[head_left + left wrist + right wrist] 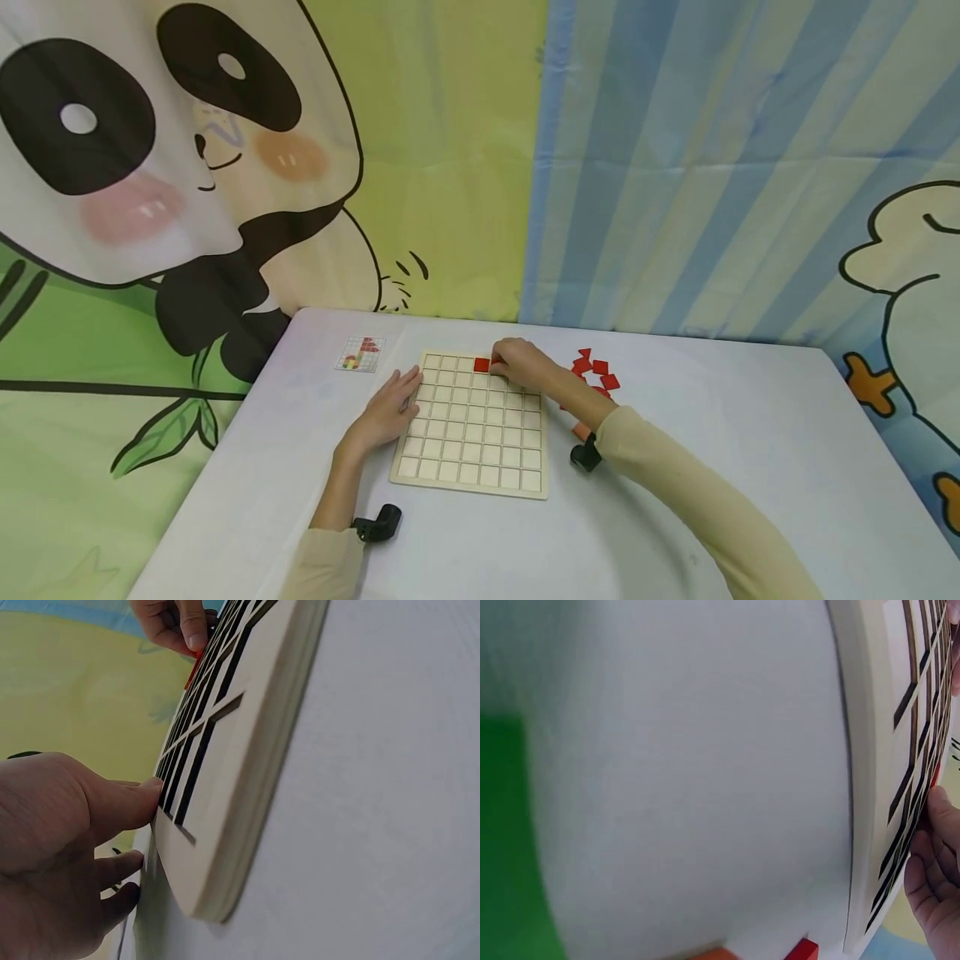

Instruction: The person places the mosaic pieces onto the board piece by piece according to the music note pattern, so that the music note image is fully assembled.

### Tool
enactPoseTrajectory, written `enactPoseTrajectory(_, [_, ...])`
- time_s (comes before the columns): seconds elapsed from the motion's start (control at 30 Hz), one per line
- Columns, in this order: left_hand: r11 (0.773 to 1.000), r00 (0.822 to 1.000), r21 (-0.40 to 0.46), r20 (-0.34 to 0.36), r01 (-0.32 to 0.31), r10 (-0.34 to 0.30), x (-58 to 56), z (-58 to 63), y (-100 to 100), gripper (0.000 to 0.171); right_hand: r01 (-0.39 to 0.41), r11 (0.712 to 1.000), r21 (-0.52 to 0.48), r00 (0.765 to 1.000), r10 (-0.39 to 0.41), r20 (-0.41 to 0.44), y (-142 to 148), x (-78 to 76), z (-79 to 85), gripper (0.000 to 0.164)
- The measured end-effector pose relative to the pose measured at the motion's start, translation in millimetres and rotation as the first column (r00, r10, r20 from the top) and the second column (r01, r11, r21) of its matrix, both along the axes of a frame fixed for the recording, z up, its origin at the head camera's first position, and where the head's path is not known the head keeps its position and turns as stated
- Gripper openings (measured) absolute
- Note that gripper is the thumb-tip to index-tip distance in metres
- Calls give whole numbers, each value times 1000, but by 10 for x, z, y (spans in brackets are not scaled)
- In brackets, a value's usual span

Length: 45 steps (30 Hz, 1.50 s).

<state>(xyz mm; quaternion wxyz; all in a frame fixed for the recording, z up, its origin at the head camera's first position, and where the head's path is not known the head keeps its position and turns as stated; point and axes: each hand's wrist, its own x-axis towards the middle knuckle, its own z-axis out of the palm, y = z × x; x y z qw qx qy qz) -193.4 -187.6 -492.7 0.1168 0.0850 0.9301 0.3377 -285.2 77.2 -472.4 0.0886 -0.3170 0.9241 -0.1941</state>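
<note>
A pale wooden grid board (pixel 471 492) lies on the table, its square cells edged by raised strips. One red square tile (pixel 482 365) sits in a cell of its far row. Just right of that tile, my right hand (pixel 521 364) pinches another red tile, mostly hidden by the fingers, low over the same row. The right thumb (pixel 196 634) shows right at red in the left wrist view. My left hand (pixel 384 412) rests along the board's left side, fingers extended, with its thumb (pixel 139 802) touching the edge.
Several red tiles (pixel 601 367) lie scattered right of the board, partly behind the right forearm, with an orange piece (pixel 581 431) nearer. A pattern card (pixel 361 354) with a coloured grid lies at the far left. A printed curtain (pixel 450 167) hangs behind the white table (pixel 480 550).
</note>
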Motion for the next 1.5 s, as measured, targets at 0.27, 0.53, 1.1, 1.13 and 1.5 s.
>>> enactPoseTrajectory(0.27, [1000, 1000, -3, 5, 1, -1, 7, 18, 2, 56, 11, 998, -54, 1000, -11, 4, 8, -12, -45, 11])
enactPoseTrajectory(0.53, [1000, 1000, -15, 7, -1, 1, 10, 27, 3, 56, -42, 996, -72, 999, 43, 17, 27, -57, 16, 12])
enactPoseTrajectory(1.1, [1000, 1000, -25, -6, -4, 4, 2, 15, 4, 57, -3, 999, -50, 997, 7, 80, 25, -68, 51, 7])
enactPoseTrajectory(1.13, [1000, 1000, -24, -4, -7, 7, 1, 14, 2, 57, 5, 999, -50, 996, -1, 84, 21, -66, 49, 7])
enactPoseTrajectory(1.5, [1000, 1000, -17, -22, -5, 4, 2, 6, 13, 57, 7, 1000, -27, 999, -6, 33, -25, 41, 68, 12])
